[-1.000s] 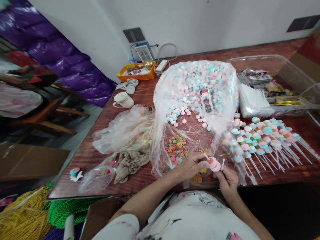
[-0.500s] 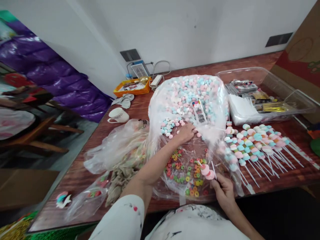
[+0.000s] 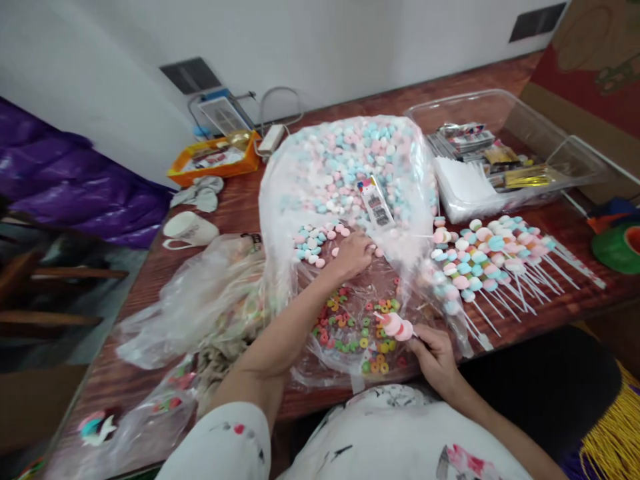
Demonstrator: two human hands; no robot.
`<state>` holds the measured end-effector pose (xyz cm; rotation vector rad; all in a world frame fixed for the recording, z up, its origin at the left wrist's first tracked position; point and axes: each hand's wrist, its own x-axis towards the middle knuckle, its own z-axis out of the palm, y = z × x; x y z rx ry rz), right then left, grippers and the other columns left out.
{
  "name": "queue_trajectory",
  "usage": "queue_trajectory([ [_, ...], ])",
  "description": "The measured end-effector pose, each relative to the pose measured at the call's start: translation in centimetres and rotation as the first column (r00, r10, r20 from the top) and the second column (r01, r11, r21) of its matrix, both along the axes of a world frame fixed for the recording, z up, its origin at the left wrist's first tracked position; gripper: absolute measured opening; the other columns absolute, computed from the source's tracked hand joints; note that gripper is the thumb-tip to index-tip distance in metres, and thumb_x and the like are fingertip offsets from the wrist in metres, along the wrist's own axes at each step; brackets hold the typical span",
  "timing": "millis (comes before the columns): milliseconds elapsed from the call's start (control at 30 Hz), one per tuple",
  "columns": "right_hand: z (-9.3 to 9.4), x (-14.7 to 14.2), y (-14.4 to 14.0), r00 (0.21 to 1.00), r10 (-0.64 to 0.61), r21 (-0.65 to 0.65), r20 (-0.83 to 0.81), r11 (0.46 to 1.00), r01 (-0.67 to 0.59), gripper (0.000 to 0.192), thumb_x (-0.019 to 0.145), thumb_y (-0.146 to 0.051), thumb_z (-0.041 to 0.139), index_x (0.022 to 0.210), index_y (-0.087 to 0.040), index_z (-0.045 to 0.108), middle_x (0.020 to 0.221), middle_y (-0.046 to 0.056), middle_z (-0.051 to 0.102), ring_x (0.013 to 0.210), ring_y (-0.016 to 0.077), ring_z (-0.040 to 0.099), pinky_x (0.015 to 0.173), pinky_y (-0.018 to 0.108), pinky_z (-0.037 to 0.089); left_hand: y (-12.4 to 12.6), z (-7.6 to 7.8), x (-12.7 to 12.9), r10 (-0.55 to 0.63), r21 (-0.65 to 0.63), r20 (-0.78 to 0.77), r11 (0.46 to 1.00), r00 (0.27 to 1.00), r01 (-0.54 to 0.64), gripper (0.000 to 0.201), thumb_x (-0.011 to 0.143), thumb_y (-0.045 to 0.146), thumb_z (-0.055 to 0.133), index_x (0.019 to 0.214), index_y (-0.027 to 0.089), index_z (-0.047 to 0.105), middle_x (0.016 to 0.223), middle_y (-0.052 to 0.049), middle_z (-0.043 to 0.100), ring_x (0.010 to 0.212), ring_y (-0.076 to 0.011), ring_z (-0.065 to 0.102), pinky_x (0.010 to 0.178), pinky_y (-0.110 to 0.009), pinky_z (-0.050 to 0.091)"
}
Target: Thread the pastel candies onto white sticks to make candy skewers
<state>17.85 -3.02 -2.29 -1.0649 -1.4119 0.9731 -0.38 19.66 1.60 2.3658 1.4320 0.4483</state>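
Note:
My right hand (image 3: 434,352) pinches the lower end of a white stick, on which pink marshmallows (image 3: 395,327) are threaded. This skewer tilts up to the left above loose ring-shaped cereal (image 3: 365,343) in several colours, spread on clear plastic. Farther in, my left hand (image 3: 356,255) reaches to the loose marshmallows in front of a big plastic bag (image 3: 273,200). Its fingers are bent and closed, with the tips against pink marshmallows (image 3: 379,252); whether one is between them is hidden. Pastel marshmallows (image 3: 310,241) lie left of that hand, and a small printed packet (image 3: 376,203) rests on the bag.
Finished marshmallow skewers (image 3: 487,257) lie piled at the right. Behind them stands a clear plastic bin (image 3: 505,100) with packets. On the left are a white mug (image 3: 191,230), an orange tray (image 3: 215,175), crumpled plastic bags (image 3: 195,293) and a brown cloth (image 3: 215,363).
The camera view has shifted, so the whole table sits more to the left and higher. My right hand still holds the skewer, now tilted flatter; my left hand stays at the marshmallows.

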Motion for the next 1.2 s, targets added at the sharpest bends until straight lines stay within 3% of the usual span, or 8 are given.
queue_trajectory([
  [100,0.3,0.0,0.0,0.999,-0.039,0.021,-0.009,0.999,0.039,0.016,0.091,-0.015,0.056,0.088,-0.019,0.072,0.07,-0.001,0.065,0.062,0.0114,0.059,0.06,0.021,0.046,-3.6,1.5,-0.2,0.036,-0.133,0.411,0.991,0.911,0.021,0.017,0.08,0.023,0.061,0.092,0.015,0.071,0.087,-0.005,0.068,0.08,-0.0176,0.06,0.078,-0.032,0.049],
  [200,0.6,0.0,-0.1,0.998,-0.064,0.051,0.004,0.997,0.064,0.016,0.09,-0.014,0.056,0.089,-0.019,0.072,0.069,-0.001,0.064,0.059,0.0111,0.058,0.059,0.021,0.046,-8.4,2.9,-0.6,0.279,-0.425,0.742,0.899,0.61,0.106,0.038,0.071,0.026,0.077,0.107,0.018,0.07,0.089,-0.003,0.071,0.074,-0.0146,0.063,0.069,-0.028,0.051],
  [300,0.7,0.0,-0.3,0.997,-0.063,0.086,0.036,0.995,0.06,0.017,0.091,-0.013,0.055,0.088,-0.018,0.071,0.068,-0.001,0.063,0.058,0.0108,0.057,0.058,0.022,0.047,-13.0,3.4,-0.9,0.51,-0.576,0.783,0.811,0.356,0.107,0.035,0.06,0.022,0.085,0.093,0.018,0.074,0.081,-0.002,0.071,0.069,-0.0134,0.064,0.063,-0.026,0.052],
  [367,0.6,-0.1,-0.5,0.996,-0.058,0.111,0.065,0.993,0.051,0.016,0.091,-0.012,0.055,0.09,-0.018,0.07,0.069,0.0,0.064,0.058,0.0109,0.057,0.058,0.022,0.047,-15.1,3.2,-0.9,0.573,-0.604,0.784,0.793,0.239,0.08,0.03,0.055,0.021,0.088,0.082,0.018,0.075,0.08,-0.001,0.07,0.069,-0.0128,0.064,0.061,-0.024,0.052],
  [533,0.1,-0.1,-0.9,0.988,-0.064,0.171,0.138,0.984,0.04,0.017,0.091,-0.011,0.054,0.093,-0.018,0.069,0.067,-0.001,0.062,0.057,0.0115,0.056,0.056,0.023,0.046,-17.5,2.6,-0.8,0.565,-0.57,0.82,0.821,0.089,0.043,0.028,0.053,0.017,0.089,0.078,0.021,0.076,0.078,0.001,0.069,0.071,-0.01,0.062,0.064,-0.02,0.051],
  [867,-0.1,-0.4,-1.0,0.976,-0.066,0.188,0.206,0.982,0.027,0.019,0.091,-0.011,0.053,0.096,-0.018,0.069,0.071,0.001,0.065,0.061,0.0129,0.06,0.059,0.024,0.048,-18.7,1.3,-1.5,0.381,-0.361,0.905,0.923,0.191,-0.129,0.027,0.058,0.016,0.088,0.081,0.024,0.077,0.087,-0.001,0.069,0.086,-0.0134,0.062,0.079,-0.025,0.05],
  [1033,-0.2,-0.4,-1.0,0.969,-0.031,0.118,0.244,0.993,0.002,0.018,0.092,-0.014,0.051,0.091,-0.017,0.069,0.07,0.001,0.064,0.058,0.0119,0.057,0.058,0.024,0.047,-18.9,1.2,-1.8,0.231,-0.129,0.871,0.959,0.434,-0.251,0.019,0.068,0.019,0.082,0.085,0.025,0.076,0.085,-0.002,0.073,0.083,-0.0157,0.066,0.079,-0.031,0.052],
  [1200,0.2,-0.5,-1.0,0.969,-0.032,0.103,0.246,0.995,0.006,0.019,0.093,-0.016,0.05,0.092,-0.017,0.069,0.069,0.001,0.065,0.057,0.0122,0.057,0.06,0.025,0.049,-18.2,1.6,-1.6,0.049,0.147,0.742,0.961,0.668,-0.234,0.011,0.074,0.018,0.076,0.082,0.024,0.072,0.079,-0.001,0.074,0.076,-0.0171,0.068,0.078,-0.036,0.053],
])
